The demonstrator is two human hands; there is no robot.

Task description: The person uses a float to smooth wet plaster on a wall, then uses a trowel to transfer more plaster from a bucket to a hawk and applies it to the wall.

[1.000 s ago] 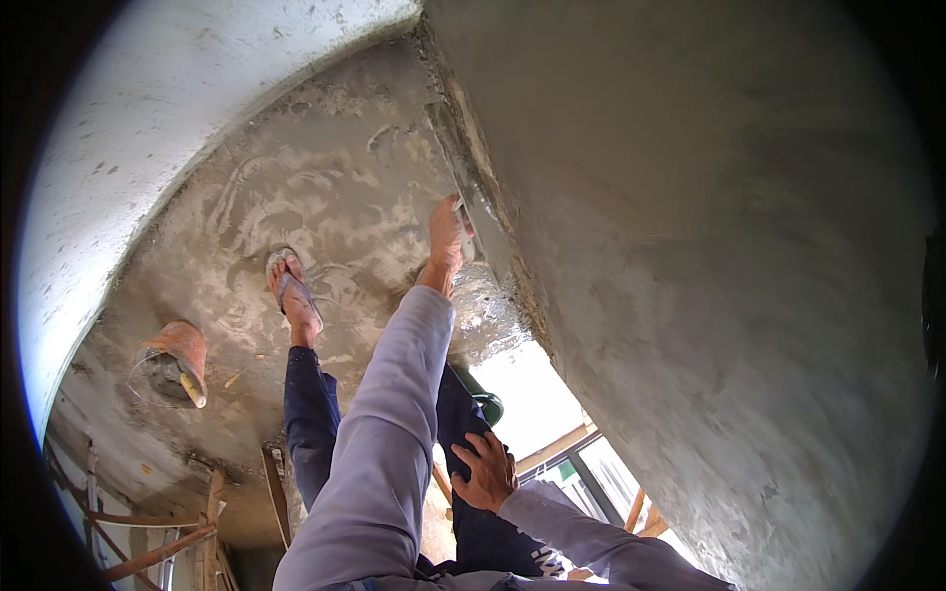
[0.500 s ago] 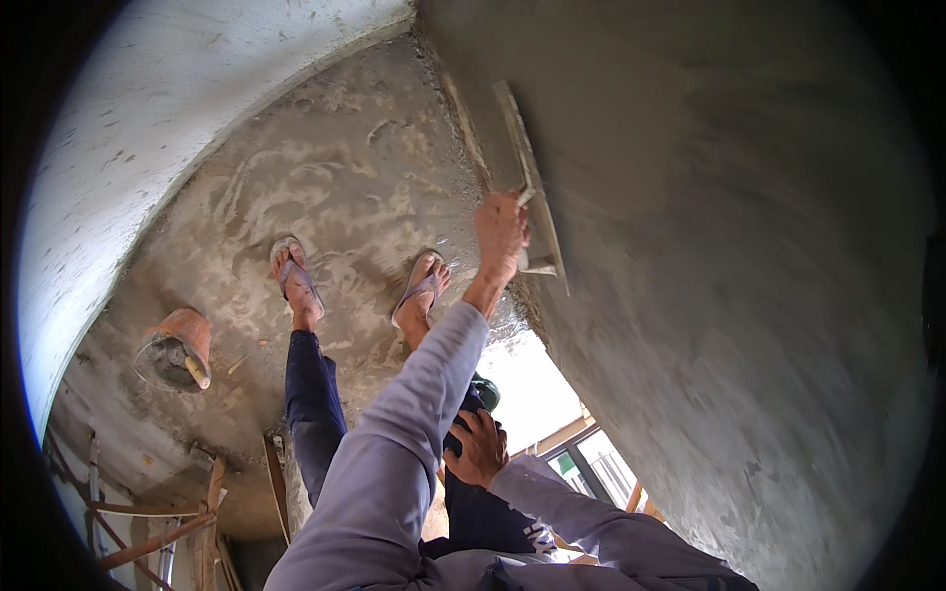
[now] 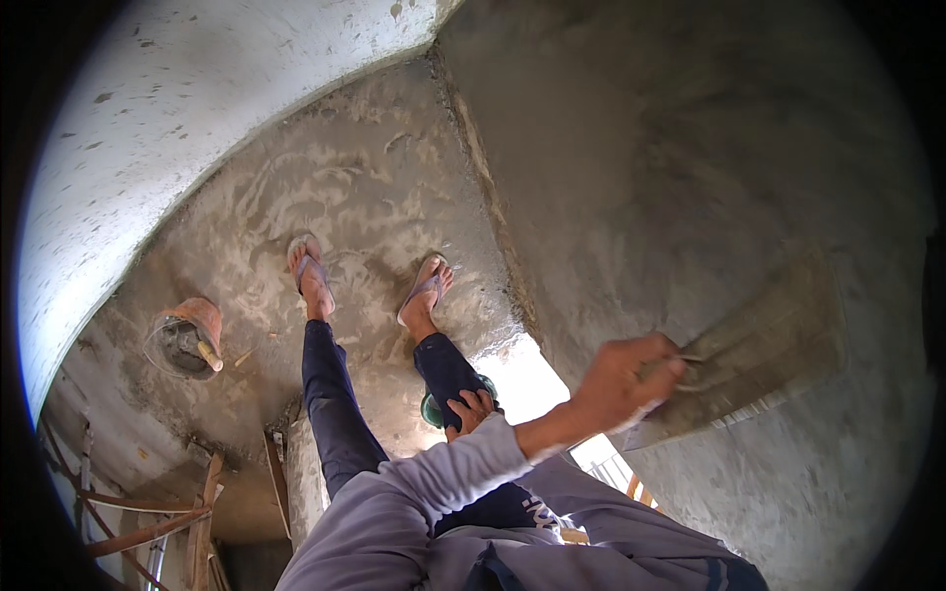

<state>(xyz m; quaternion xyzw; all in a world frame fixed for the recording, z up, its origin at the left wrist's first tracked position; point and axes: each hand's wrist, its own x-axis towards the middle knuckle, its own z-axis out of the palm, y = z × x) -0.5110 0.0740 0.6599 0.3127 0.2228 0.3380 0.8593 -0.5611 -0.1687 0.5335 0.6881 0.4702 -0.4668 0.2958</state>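
My left hand (image 3: 631, 384) is closed round the handle of a long plastering float (image 3: 759, 345). The float's broad, grey-brown board is smeared by motion and lies against or close to the grey plastered wall (image 3: 611, 197) on the right; whether it touches all along cannot be told. My left arm crosses in front of my body to reach there. My right hand (image 3: 473, 409) rests on my right knee with its fingers apart, holding nothing; the left sleeve hides part of its wrist.
An orange bucket (image 3: 201, 315) with grey mortar and a light-handled tool stands left on the rough floor (image 3: 365, 158). A pale curved wall (image 3: 227, 89) bounds the far left. Wooden poles (image 3: 148, 532) stand lower left. Something round and green (image 3: 431, 410) shows behind my knee, beside a bright opening.
My left hand has swung the float right and nearer along the wall, away from the floor corner. The float has turned, so its broad face shows. My right hand stays on the knee.
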